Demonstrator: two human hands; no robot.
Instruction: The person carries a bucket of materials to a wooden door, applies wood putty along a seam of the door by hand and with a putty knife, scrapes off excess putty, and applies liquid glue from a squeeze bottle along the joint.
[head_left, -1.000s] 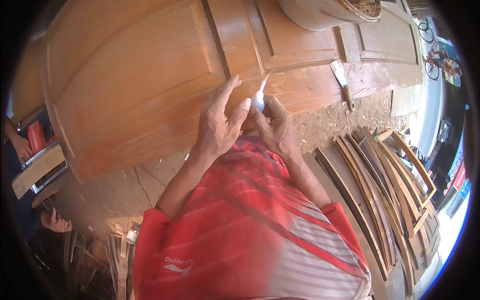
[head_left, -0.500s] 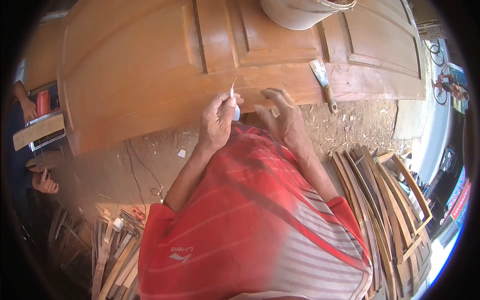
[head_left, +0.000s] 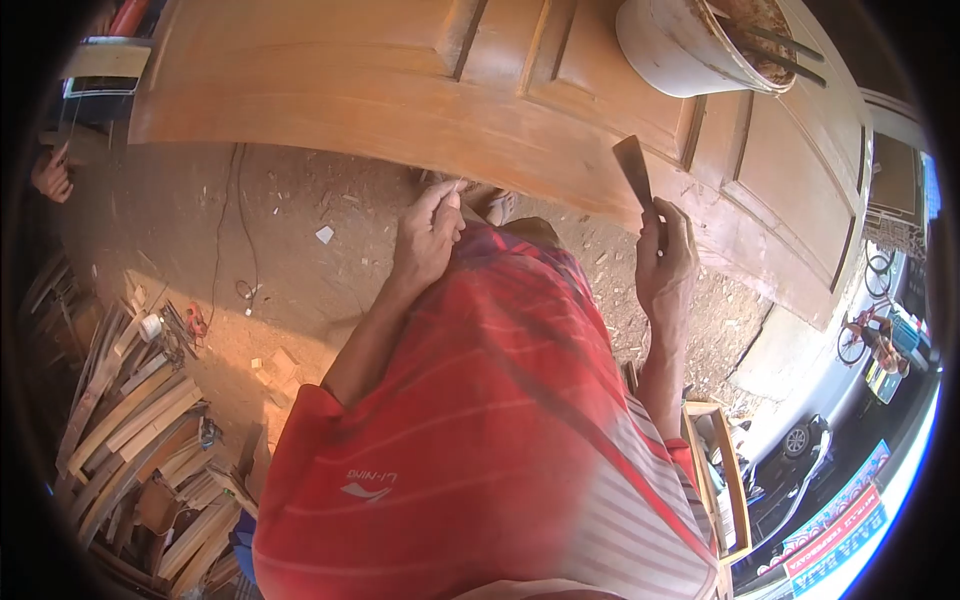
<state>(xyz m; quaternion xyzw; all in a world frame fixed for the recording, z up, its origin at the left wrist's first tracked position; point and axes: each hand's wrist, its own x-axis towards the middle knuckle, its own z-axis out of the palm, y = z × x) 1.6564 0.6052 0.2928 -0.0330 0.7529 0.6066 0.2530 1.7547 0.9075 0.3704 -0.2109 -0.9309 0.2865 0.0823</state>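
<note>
In my right hand (head_left: 668, 262) is a putty knife (head_left: 632, 168), its dark blade pointing up and away beside the door's near edge. My left hand (head_left: 428, 238) is closed in a pinch in front of my waist. Only the pale thin tip of the small white nozzle bottle (head_left: 458, 185) shows above those fingers; its body is hidden. Beyond both hands lies a brown panelled wooden door (head_left: 330, 95). On it stands a white bucket (head_left: 668, 55) with brown-stained insides and dark sticks leaning out.
Stacked wood offcuts (head_left: 150, 410) lie at lower left, and a wooden frame (head_left: 738, 480) stands at lower right. A cord (head_left: 232, 210) crosses the dusty floor. Another person's hand (head_left: 52, 175) shows at far left. A bicycle (head_left: 853, 340) and parked car are outside at right.
My right hand has taken the putty knife off the door and lifted it. My left hand still pinches the small bottle, now mostly hidden. The view has shifted, showing more of the bucket.
</note>
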